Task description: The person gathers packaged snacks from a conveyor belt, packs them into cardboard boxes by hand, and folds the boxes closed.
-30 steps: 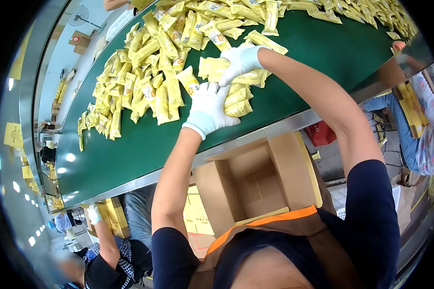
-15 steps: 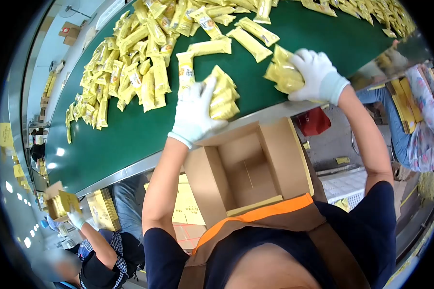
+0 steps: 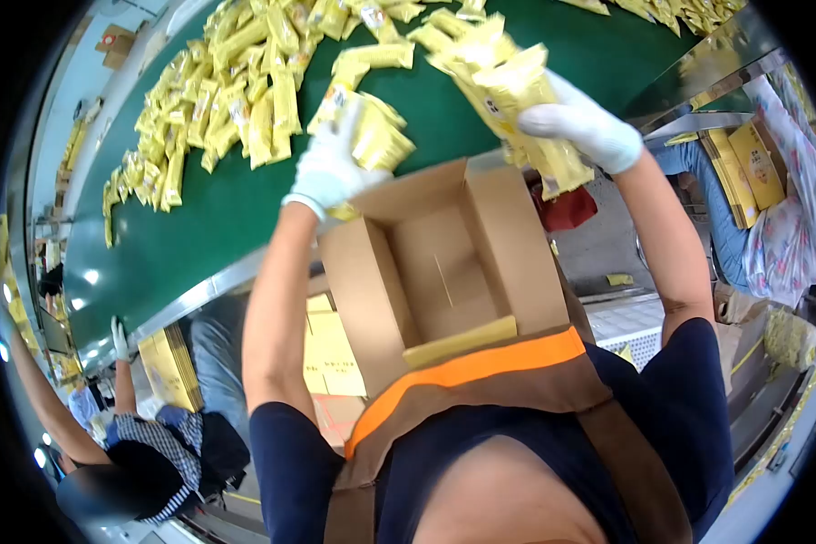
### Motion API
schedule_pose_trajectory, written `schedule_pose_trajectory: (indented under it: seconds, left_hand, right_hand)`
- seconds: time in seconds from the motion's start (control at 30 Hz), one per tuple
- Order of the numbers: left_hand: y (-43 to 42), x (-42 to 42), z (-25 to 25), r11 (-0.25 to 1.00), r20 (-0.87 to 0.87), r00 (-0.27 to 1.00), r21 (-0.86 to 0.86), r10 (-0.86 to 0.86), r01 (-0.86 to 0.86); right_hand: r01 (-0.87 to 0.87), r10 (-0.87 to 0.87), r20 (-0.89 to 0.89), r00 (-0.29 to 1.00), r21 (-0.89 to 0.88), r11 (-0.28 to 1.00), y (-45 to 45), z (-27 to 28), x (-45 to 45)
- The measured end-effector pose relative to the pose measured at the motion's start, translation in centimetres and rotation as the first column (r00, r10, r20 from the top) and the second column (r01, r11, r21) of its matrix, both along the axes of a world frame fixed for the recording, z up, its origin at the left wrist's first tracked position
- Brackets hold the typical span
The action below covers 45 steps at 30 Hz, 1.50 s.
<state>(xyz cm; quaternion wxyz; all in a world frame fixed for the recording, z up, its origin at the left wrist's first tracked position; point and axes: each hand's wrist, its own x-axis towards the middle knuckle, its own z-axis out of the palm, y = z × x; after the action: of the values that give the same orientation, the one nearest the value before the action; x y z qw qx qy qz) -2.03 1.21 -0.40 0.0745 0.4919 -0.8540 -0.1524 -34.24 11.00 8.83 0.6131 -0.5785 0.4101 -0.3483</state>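
My left hand (image 3: pixel 331 163), in a white glove, is wrapped round a bunch of yellow packets (image 3: pixel 378 136) over the near edge of the green belt (image 3: pixel 208 227). Farther right, my right hand (image 3: pixel 582 122), gloved too, grips another bunch of packets (image 3: pixel 539 113), tilted and held off the belt. Below both hands an open cardboard box (image 3: pixel 440 263) stands against my apron, its flaps spread and its inside showing no packets. A big heap of packets (image 3: pixel 236 91) lies on the belt at the upper left.
At the lower left a co-worker (image 3: pixel 145 453) stretches an arm toward the belt, beside flat yellow cartons (image 3: pixel 170 367). More cartons (image 3: pixel 743 172) and a person's floral sleeve (image 3: pixel 793 227) are at the right. A red bag (image 3: pixel 567 208) sits behind the box.
My right hand first moved right off the pile with packets and now holds its bunch raised near the box. My left hand still grips its bunch, now tilted. The co-worker's small box is gone from view.
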Motion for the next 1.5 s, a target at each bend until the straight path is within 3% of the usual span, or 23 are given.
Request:
schedule_pose_trajectory:
  seconds: [0.07,0.1,0.13,0.17,0.23,0.27,0.3,0.37,0.43,0.47,0.5,0.53,0.57,0.7,0.87,0.97,1.07,1.13,1.23,1.3,1.37,1.43,1.5]
  left_hand:
    - [0.9,3.9,-0.2,0.993,-0.318,0.943,-0.03,0.099,-0.114]
    - [1.6,5.2,1.2,0.987,-0.5,0.855,-0.01,0.134,-0.16]
    - [3.7,5.1,4.6,0.963,-0.63,0.729,0.191,0.267,-0.188]
    - [6.2,5.0,8.1,0.906,-0.707,0.576,0.386,0.411,-0.173]
    - [8.9,5.6,10.6,0.907,-0.846,0.356,0.422,0.396,-0.006]
    - [10.5,6.0,11.4,0.849,-0.847,0.344,0.488,0.405,0.201]
    - [11.2,5.9,10.9,0.87,-0.863,0.394,0.429,0.316,0.242]
    - [12.2,4.0,10.6,0.801,-0.761,0.602,0.506,0.24,0.319]
    - [12.6,1.4,10.4,0.723,-0.572,0.817,0.594,0.071,0.353]
    - [12.6,0.4,10.5,0.746,-0.468,0.882,0.568,-0.055,0.348]
    - [12.5,-0.3,10.3,0.837,-0.341,0.91,0.405,-0.236,0.368]
    - [12.6,-1.1,9.8,0.901,-0.11,0.923,0.203,-0.368,0.383]
    - [13.0,-2.1,9.3,0.904,0.146,0.894,0.0,-0.423,0.427]
    - [15.3,-6.4,4.3,0.85,0.533,0.753,-0.112,-0.386,0.515]
    - [14.8,-6.2,-1.2,0.899,0.462,0.796,0.009,-0.392,0.438]
    - [15.0,-7.2,-1.2,0.917,0.538,0.743,0.246,-0.399,0.314]
    - [15.3,-8.1,-3.1,0.944,0.608,0.722,0.227,-0.331,0.242]
    - [15.7,-8.8,-1.4,0.94,0.642,0.686,0.239,-0.341,0.244]
    - [17.3,-8.0,-2.8,0.953,0.648,0.739,-0.065,-0.184,0.294]
    - [16.8,-7.7,-3.4,0.98,0.485,0.855,0.159,-0.185,0.121]
    - [16.4,-7.1,-3.3,0.943,0.431,0.86,0.295,-0.273,0.152]
    - [14.6,-7.7,-3.0,0.908,0.436,0.842,0.397,-0.318,0.137]
    - [13.2,-7.4,-0.2,0.824,0.29,0.885,0.543,-0.364,0.161]
  right_hand:
    - [-0.214,0.197,-0.087,0.977,-0.299,0.93,2.5,2.5,3.0]
    - [-0.388,0.219,-0.389,0.895,-0.438,0.811,3.6,3.1,5.2]
    - [-0.559,0.147,-0.627,0.765,-0.533,0.635,4.7,3.7,7.5]
    - [-0.757,0.078,-0.887,0.456,-0.339,0.559,6.0,4.6,9.5]
    - [-0.841,-0.033,-0.918,0.394,-0.375,0.389,7.5,-1.8,12.0]
    - [-0.91,0.065,-0.981,0.185,-0.146,0.387,7.5,-2.5,13.7]
    - [-0.929,0.16,-0.986,-0.036,0.092,0.359,7.2,-2.9,15.4]
    - [-0.881,0.478,-0.868,-0.138,0.328,0.341,6.1,-4.3,16.5]
    - [-0.824,0.539,-0.841,-0.035,0.329,0.461,7.3,-7.0,16.4]
    - [-0.814,0.516,-0.856,0.036,0.274,0.511,8.4,-8.1,15.9]
    - [-0.798,0.492,-0.865,0.104,0.223,0.56,9.7,-8.2,15.8]
    - [-0.747,0.411,-0.893,0.185,0.143,0.649,11.5,-9.1,16.2]
    - [-0.765,0.335,-0.931,0.147,0.107,0.635,12.5,-10.0,16.5]
    - [-0.749,0.367,-0.918,0.149,0.138,0.648,13.7,-10.3,17.5]
    - [-0.806,0.306,-0.952,-0.018,0.195,0.559,13.7,-9.4,16.7]
    - [-0.83,0.342,-0.929,0.142,0.077,0.552,13.6,-7.4,14.2]
    - [-0.931,0.387,-0.922,0.005,0.137,0.338,11.7,-3.2,13.5]
    - [-0.896,0.526,-0.85,0.016,0.221,0.385,11.5,-4.6,14.0]
    - [-0.8,0.593,-0.804,0.039,0.33,0.501,12.6,-10.6,16.1]
    - [-0.742,0.646,-0.757,0.096,0.378,0.554,12.9,-12.9,16.7]
    - [-0.848,0.644,-0.75,-0.149,0.431,0.307,11.1,-7.8,16.0]
    - [-0.883,0.821,-0.539,0.189,0.272,0.382,8.6,-5.2,14.2]
    - [-0.871,0.856,-0.167,0.49,-0.051,0.488,5.2,-5.4,12.0]
